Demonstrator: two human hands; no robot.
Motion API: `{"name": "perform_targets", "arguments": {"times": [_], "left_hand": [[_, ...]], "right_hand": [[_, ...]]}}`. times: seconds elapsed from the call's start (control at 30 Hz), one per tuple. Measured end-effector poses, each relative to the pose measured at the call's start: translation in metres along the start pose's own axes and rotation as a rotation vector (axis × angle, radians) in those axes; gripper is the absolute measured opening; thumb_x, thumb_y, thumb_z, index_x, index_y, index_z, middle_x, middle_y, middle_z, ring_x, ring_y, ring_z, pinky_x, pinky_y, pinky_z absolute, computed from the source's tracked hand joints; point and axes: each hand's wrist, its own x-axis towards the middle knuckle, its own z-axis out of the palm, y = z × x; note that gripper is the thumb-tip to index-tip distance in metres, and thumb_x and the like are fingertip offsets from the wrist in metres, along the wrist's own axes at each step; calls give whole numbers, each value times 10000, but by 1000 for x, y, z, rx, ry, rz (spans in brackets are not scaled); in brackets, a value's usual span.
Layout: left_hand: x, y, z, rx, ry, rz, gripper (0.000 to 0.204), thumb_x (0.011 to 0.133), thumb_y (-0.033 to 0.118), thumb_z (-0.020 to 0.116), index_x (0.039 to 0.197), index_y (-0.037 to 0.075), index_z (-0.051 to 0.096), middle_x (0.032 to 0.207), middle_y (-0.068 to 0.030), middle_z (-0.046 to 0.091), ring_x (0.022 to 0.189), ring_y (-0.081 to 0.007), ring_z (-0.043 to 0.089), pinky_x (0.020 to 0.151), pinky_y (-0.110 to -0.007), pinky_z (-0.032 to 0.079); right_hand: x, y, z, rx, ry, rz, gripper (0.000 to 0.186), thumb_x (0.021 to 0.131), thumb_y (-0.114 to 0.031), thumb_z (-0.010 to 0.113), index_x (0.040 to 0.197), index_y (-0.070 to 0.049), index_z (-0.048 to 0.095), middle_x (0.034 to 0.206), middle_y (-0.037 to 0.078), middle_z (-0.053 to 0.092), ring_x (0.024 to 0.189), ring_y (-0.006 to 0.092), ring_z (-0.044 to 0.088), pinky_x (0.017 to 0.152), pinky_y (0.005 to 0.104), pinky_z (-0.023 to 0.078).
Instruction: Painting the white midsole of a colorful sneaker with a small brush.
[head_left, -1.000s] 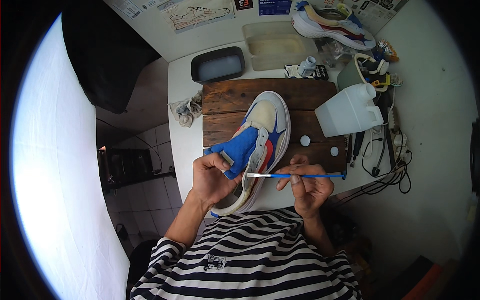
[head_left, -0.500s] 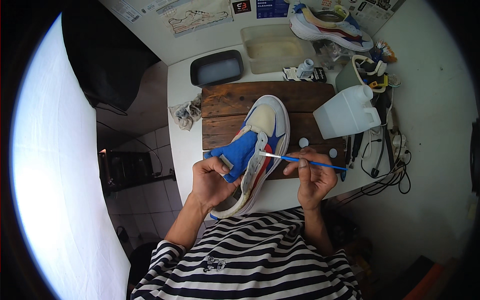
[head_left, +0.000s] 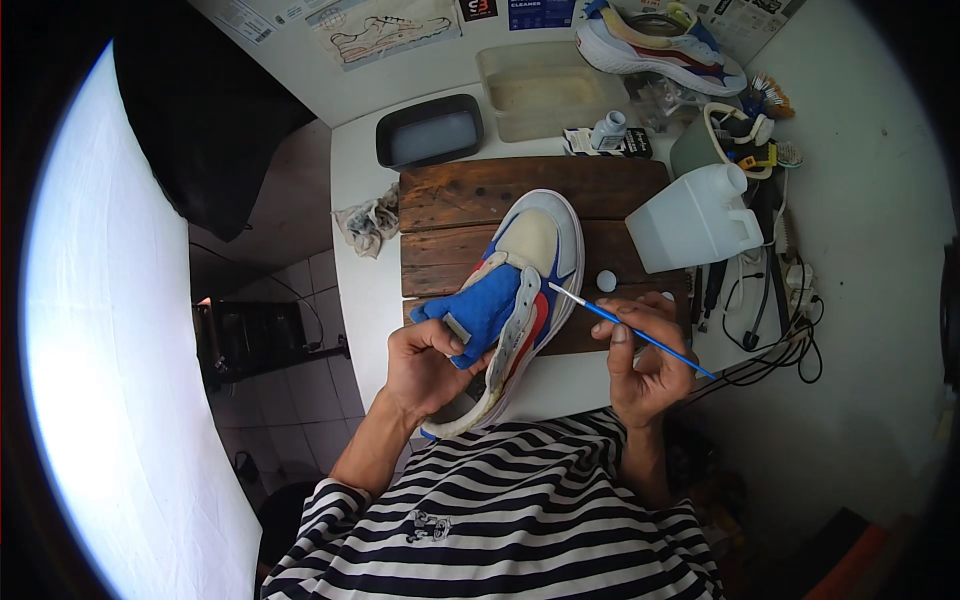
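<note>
A sneaker [head_left: 527, 240] in cream, blue, red and white lies tilted over a dark wooden board, toe pointing away from me and heel near my shirt. No laces show in it. My left hand [head_left: 425, 370] is closed on its blue tongue [head_left: 483, 312], thumb on the pale label, folding the tongue out to the left. In my right hand [head_left: 645, 362] is a thin blue paintbrush [head_left: 640, 334], pinched between thumb and fingers. Its pale tip is at the sneaker's side, by the blue and red panels; whether it touches cannot be made out.
The wooden board [head_left: 450, 190] lies on a white table. Behind it stand a black tray [head_left: 430, 132], a clear tub [head_left: 548, 95] and a small bottle [head_left: 608, 131]. Rightward are a white jug [head_left: 690, 222], a tool bin [head_left: 700, 150] and cables [head_left: 790, 345]. A crumpled rag [head_left: 368, 222] lies left.
My right hand has moved to the right and slightly toward me, taking the brush tip from the eyelet strip to the sneaker's outer side. My left hand keeps its hold on the tongue.
</note>
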Motion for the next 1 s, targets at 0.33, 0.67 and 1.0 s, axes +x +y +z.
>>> {"name": "perform_targets", "arguments": {"times": [0.33, 0.67, 1.0], "left_hand": [[-4, -6, -9, 119, -46, -45, 426, 706, 64, 543, 1112, -31, 632, 1185, -141, 621, 1129, -246, 570, 1019, -417, 469], [-3, -8, 0, 157, 22, -17, 441, 709, 61, 540, 1131, -37, 621, 1191, -147, 617, 1127, -248, 570, 1006, -412, 477], [-2, -8, 0, 149, -6, -29, 530, 706, 57, 548, 1225, -46, 578, 1221, -151, 604, 1138, -255, 566, 993, -412, 487]], "right_hand": [[20, -16, -2, -254, -167, -153, 209, 825, 3, 703, 1016, -50, 636, 931, 86, 756, 822, 181, 727, 851, 388, 464], [17, -25, -7, -221, -209, -148, 213, 812, -1, 696, 1006, -69, 637, 912, 72, 755, 778, 161, 720, 876, 403, 451], [16, -32, -6, -199, -281, -141, 208, 807, -4, 704, 994, -65, 637, 883, 66, 750, 747, 156, 716, 886, 404, 449]]}}
